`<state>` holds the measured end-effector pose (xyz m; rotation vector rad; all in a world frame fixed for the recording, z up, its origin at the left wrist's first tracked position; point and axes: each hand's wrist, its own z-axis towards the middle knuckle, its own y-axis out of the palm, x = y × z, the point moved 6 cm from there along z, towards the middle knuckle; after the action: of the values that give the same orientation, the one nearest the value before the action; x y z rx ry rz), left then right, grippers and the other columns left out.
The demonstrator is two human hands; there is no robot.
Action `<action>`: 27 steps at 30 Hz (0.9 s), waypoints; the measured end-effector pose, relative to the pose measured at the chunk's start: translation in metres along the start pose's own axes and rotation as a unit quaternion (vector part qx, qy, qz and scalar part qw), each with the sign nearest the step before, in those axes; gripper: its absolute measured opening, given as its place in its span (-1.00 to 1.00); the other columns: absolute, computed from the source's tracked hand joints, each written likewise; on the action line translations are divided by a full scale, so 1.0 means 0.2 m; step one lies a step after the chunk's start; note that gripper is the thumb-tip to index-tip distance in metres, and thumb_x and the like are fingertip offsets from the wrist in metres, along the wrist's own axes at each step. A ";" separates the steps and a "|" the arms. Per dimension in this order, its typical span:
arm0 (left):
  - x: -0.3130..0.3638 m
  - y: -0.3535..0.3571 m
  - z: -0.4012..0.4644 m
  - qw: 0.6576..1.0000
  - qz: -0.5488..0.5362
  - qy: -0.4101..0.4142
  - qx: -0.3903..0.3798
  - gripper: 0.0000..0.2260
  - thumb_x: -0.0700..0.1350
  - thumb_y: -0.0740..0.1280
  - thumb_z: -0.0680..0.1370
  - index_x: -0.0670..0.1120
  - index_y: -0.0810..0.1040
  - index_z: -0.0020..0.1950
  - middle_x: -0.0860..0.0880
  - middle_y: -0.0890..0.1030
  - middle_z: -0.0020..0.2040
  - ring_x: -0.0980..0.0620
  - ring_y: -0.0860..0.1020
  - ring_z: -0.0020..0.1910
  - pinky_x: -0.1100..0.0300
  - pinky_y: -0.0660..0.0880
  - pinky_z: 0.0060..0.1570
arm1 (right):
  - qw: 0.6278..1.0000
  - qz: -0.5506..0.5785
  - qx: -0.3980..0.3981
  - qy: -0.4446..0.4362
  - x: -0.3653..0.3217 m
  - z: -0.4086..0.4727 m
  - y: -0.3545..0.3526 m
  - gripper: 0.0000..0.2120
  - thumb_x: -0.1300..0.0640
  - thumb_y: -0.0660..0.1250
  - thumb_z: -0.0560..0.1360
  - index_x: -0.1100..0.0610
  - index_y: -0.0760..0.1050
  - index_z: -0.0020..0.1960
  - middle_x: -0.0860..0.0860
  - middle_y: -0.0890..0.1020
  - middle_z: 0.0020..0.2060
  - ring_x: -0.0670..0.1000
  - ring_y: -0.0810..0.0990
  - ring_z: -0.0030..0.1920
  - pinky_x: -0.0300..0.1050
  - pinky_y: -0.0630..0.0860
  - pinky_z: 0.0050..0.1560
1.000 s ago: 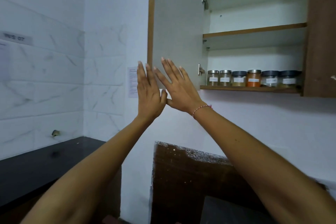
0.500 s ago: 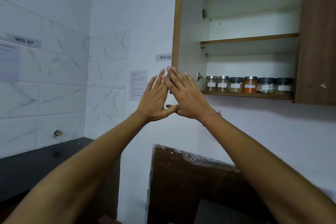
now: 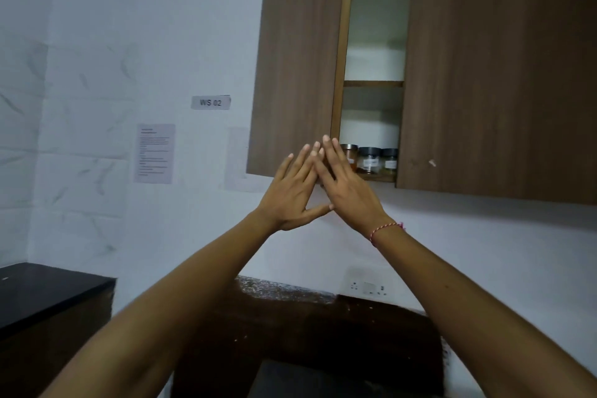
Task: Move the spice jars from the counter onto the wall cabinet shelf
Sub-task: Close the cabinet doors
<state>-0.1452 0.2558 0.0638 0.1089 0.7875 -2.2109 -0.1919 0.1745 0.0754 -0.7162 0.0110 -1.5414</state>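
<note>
- Your left hand (image 3: 292, 195) is raised flat, fingers spread and empty, its back toward you.
- Your right hand (image 3: 347, 189) is also flat and empty; its fingers cross over the left hand's fingertips, and the two thumbs meet below, leaving a triangular gap between the hands.
- A red and white thread bracelet (image 3: 386, 231) circles your right wrist.
- Both hands lie against the lower corner of the left cabinet door (image 3: 297, 68), which stands partly open.
- At 2 o'clock from your hands, through the narrow gap between the doors, the spice jars (image 3: 370, 160) sit in a row on the bottom cabinet shelf (image 3: 379, 177). Three show: an orange-filled one with a metal lid partly behind your right fingers, then two with dark lids and white labels.
- The right cabinet door (image 3: 497, 81) is shut and hides the rest of the shelf.
- At 10 o'clock, the wall carries a "WS 02" label (image 3: 210, 102) and a printed sheet (image 3: 155, 153).
- At 7 o'clock, the black table (image 3: 42, 291) sits in the corner.
- At 5 o'clock there is a wall socket (image 3: 368, 287).
</note>
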 end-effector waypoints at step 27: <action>0.26 1.11 0.68 0.995 0.008 0.055 -0.083 -0.12 0.40 0.01 0.47 -0.13 -0.29 0.51 -0.05 -0.34 0.51 -0.03 -0.33 0.50 0.03 -0.27 0.47 | 0.961 -0.156 -0.143 0.177 1.01 -0.26 0.73 -0.10 -0.12 0.22 0.51 0.10 -0.46 0.39 0.08 -0.38 0.45 0.12 -0.32 0.50 0.17 -0.27 0.46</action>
<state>-0.0044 0.0318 0.0462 0.1548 1.0234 -2.1296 -0.0690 -0.0474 0.0576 -0.6794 0.4119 -1.9826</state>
